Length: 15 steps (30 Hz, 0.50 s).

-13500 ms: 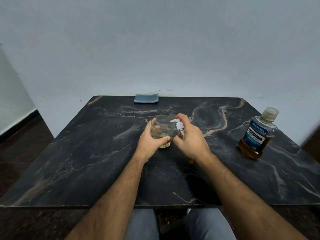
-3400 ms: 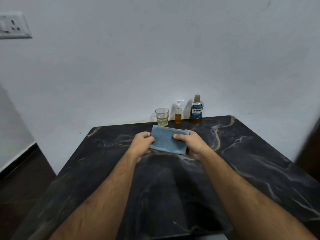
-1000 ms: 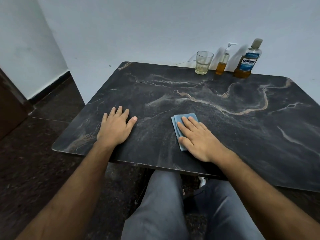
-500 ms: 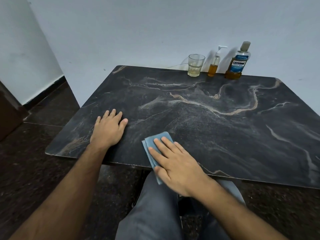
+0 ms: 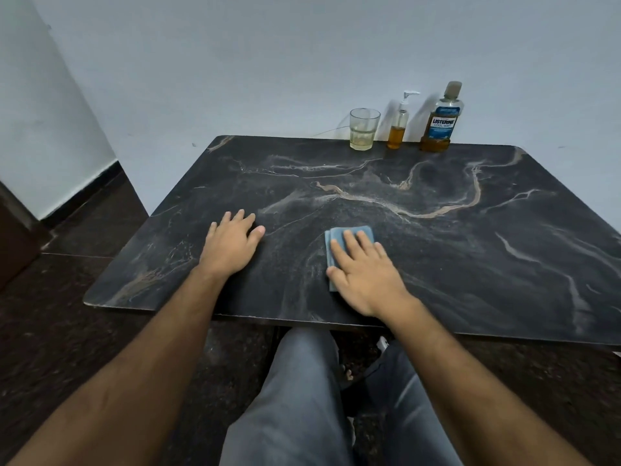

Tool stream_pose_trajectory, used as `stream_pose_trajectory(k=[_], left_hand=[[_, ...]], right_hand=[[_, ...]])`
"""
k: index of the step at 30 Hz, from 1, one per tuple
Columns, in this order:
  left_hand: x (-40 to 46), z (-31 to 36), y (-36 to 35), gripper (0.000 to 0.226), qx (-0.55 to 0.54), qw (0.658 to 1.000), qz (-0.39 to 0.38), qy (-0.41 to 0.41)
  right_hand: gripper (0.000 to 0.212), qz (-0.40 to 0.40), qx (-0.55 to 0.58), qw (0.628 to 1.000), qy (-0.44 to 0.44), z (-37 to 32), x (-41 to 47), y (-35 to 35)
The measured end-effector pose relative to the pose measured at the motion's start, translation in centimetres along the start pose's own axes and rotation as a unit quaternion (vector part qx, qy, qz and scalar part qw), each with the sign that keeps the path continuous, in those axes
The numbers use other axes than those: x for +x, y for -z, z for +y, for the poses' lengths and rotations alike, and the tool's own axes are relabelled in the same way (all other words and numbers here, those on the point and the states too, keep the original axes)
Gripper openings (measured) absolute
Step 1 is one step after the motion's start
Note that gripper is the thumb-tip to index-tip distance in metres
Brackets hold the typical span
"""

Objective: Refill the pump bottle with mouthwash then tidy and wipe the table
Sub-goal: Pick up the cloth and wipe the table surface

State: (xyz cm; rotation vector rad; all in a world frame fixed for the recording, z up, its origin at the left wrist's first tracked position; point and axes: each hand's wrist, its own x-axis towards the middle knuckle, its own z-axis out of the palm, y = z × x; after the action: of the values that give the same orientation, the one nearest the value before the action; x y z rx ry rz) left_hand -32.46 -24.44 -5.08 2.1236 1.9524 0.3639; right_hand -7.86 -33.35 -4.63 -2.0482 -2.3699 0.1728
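My right hand (image 5: pixel 368 275) lies flat on a folded blue cloth (image 5: pixel 349 234), pressing it onto the dark marble table (image 5: pixel 453 250) near the front edge. Only the cloth's far end and left side show past my fingers. My left hand (image 5: pixel 230 245) rests flat on the table to the left, fingers spread, holding nothing. At the table's back edge against the wall stand a glass (image 5: pixel 364 128) with a little pale liquid, the small pump bottle (image 5: pixel 399 123) with amber liquid, and the Listerine mouthwash bottle (image 5: pixel 442 120), capped and upright.
A pale wall rises right behind the table. The dark floor (image 5: pixel 67 331) spreads to the left and under the front edge. My legs in grey trousers (image 5: pixel 302 398) are below the table's front edge.
My right hand has slid the cloth away from the front edge, further onto the table and to the right. My left hand has stayed flat in place.
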Motion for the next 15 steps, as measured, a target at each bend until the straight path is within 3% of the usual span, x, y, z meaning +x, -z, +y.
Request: stream_pose_trajectory(k=[4,8,15], left_hand=[[1.0,1.7,-0.7,0.056,0.003,0.999,-0.019,-0.040],[1.9,2.0,-1.0,0.055,-0.009,0.999,-0.015,-0.044],[2.7,2.6,-1.1,0.056,-0.008,0.999,-0.018,-0.046]], right_hand=[[0.083,0.001,-0.003,0.999,0.045,1.2,-6.5,-0.2],[0.086,-0.028,-0.017,0.999,-0.022,7.2,-9.6,0.7],[0.061,-0.014,-0.010,0.989,-0.149,13.1,-2.8,1.3]])
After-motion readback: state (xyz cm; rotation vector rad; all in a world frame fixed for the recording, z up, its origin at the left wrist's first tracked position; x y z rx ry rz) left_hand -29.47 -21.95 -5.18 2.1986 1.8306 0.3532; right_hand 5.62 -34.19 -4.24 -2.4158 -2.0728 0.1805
